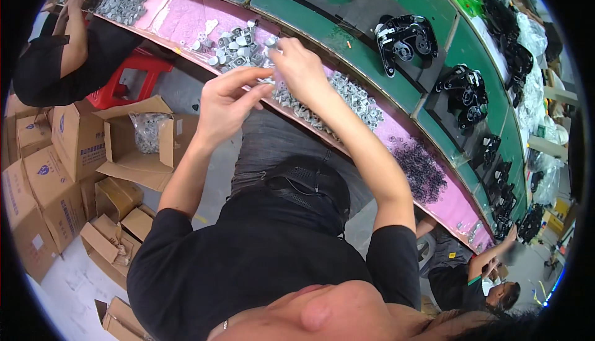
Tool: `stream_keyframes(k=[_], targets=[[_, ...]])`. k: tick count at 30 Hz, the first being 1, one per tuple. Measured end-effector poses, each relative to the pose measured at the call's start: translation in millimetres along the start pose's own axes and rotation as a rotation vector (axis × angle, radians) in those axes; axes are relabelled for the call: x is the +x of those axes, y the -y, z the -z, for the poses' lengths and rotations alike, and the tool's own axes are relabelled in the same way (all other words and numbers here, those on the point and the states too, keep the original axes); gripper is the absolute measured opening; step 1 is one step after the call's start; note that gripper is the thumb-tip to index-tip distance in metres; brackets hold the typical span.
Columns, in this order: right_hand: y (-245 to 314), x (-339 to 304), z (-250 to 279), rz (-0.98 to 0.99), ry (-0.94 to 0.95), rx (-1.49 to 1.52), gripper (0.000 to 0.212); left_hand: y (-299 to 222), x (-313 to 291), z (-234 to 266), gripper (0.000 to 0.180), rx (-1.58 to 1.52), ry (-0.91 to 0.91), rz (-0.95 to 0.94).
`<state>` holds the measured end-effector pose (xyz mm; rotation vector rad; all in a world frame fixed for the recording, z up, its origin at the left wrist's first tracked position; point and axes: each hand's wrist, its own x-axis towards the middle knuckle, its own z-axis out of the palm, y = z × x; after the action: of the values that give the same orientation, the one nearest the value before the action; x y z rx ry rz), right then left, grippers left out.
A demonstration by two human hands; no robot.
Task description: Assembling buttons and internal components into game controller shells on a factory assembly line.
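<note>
"Grey, that small part [266, 82] sits at the fingertips of our left grip [226, 102], doesn't it?"

"Yes, we seem to have thumb and forefinger pinching it. Our right grip [299, 68] is just beyond and to the right, so the left is the nearer."

"Which way does its long axis run?"

"We see only a sliver, seemingly crosswise, pointing rightward from the left grip; our fingers cover the rest, so we can't be sure."

"And our right fingers?"

"Bent beside a rounded grey piece [271, 41]. We can't tell whether they pinch it; the hand hides any contact."

"What lies around the grips?"

"On the pink desk [186, 15], a heap of rounded grey pieces [238, 46] beyond the left grip, and smaller grey pieces [358, 98] right of the right grip, partly hidden by our right forearm [365, 149]."
</note>
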<state>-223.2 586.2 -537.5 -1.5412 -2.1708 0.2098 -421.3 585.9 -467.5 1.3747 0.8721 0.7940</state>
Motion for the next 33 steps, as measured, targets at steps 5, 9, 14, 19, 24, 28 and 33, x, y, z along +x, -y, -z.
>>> stream_keyframes(k=[5, 9, 14, 19, 24, 28, 33], targets=[[-8, 28, -23, 0.165, 0.078, -0.175, 0.012, 0, -10, 14, 0.025, 0.001, -0.035, -0.015], [-7, 14, -10, 0.036, -0.053, 0.061, 0.020, 2, -9, 16, 0.024, -0.036, -0.058, 0.000], [17, -26, 38, -0.793, -0.168, 1.375, 0.037, -13, 3, 7, 0.024, 0.101, 0.105, -0.059], [24, -68, 55, -0.874, -0.315, 1.774, 0.027, -13, 13, -19, 0.026, 0.274, 0.329, -0.233], [36, -85, 61, -0.877, -0.453, 1.778, 0.028, -9, 18, -37, 0.024, 0.295, 0.432, -0.268], [39, -95, 60, -0.831, -0.503, 1.840, 0.029, -12, 20, -46, 0.023, 0.294, 0.440, -0.235], [39, -102, 56, -0.830, -0.564, 1.842, 0.029, -5, 16, -54, 0.021, 0.335, 0.355, -0.294]])
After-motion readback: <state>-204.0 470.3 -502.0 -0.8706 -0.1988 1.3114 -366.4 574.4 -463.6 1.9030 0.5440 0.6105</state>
